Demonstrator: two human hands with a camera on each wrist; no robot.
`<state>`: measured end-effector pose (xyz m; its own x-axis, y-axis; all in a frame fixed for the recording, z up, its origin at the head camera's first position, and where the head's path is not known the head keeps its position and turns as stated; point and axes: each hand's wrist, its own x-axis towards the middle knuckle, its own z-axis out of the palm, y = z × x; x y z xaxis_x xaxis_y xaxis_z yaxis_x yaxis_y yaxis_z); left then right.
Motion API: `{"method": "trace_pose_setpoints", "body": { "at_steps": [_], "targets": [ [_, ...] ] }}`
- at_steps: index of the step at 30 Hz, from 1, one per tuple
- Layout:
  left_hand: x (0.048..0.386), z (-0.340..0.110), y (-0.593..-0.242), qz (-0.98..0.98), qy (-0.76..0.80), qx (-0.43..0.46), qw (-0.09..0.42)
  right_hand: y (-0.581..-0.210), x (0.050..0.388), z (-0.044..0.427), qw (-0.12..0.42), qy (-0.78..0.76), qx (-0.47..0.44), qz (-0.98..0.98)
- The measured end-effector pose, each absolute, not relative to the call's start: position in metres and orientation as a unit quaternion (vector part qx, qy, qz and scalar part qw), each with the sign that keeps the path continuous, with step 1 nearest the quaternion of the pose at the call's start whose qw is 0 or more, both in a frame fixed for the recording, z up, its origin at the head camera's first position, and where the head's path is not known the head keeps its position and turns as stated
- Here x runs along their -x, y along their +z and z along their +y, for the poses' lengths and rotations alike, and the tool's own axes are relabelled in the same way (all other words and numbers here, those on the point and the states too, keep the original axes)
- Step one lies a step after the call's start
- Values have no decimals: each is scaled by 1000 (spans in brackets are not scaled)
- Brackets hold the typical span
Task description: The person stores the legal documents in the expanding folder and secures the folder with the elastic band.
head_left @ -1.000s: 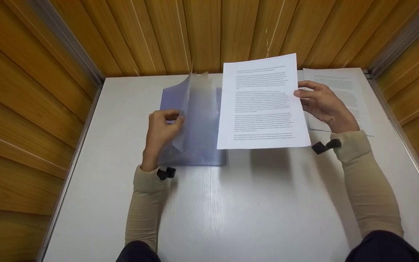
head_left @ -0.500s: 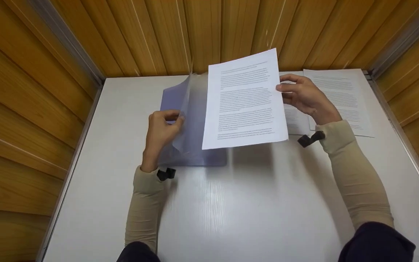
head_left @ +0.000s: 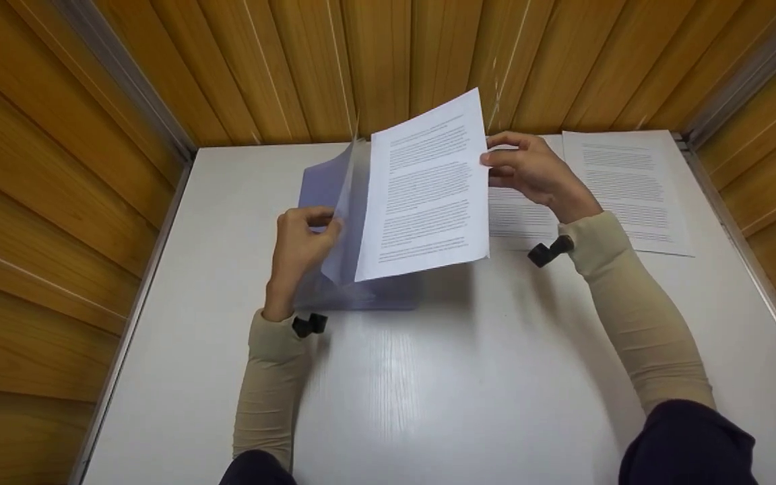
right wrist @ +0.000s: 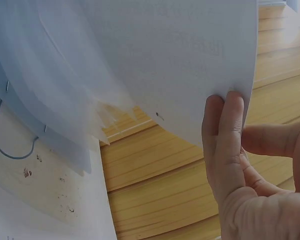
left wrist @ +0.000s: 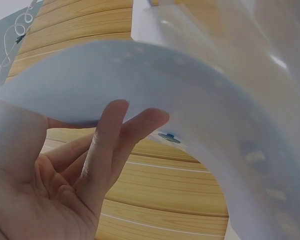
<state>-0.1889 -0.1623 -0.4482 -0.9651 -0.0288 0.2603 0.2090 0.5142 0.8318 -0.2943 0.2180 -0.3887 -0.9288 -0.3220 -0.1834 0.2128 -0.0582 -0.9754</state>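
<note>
In the head view, my left hand (head_left: 302, 246) pinches the raised translucent leaf (head_left: 344, 252) of a blue-purple plastic folder (head_left: 320, 182). The left wrist view has that plastic leaf (left wrist: 140, 75) bowed in an arc over the fingers. My right hand (head_left: 536, 172) holds printed paper (head_left: 428, 195) by its right edge, thumb on the text side. The paper is tilted above the folder, its left edge close to the raised leaf; I cannot tell whether it is inside a pocket. From the right wrist, the paper's back (right wrist: 190, 65) shows, with fingers against it.
More printed sheets (head_left: 624, 195) lie at the back right of the white table (head_left: 428, 391), partly behind the right hand. A wood-panelled wall (head_left: 422, 60) rises straight behind the table's back edge, with side walls left and right.
My right hand has carried the paper left, over the folder and towards its raised leaf, with the paper turning more edge-on. My left hand has stayed almost still, pinching the leaf.
</note>
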Motion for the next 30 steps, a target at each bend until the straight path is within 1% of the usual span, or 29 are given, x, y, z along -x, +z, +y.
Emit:
{"method": "trace_pose_setpoints", "body": {
  "at_steps": [11,30],
  "targets": [
    [189,-159,-448,-861,-492,49,122,-386,300,198,187,-700,50,687],
    [192,-160,-449,-859,-494,55,125,-401,308,165,195,-685,62,699]
  ]
}}
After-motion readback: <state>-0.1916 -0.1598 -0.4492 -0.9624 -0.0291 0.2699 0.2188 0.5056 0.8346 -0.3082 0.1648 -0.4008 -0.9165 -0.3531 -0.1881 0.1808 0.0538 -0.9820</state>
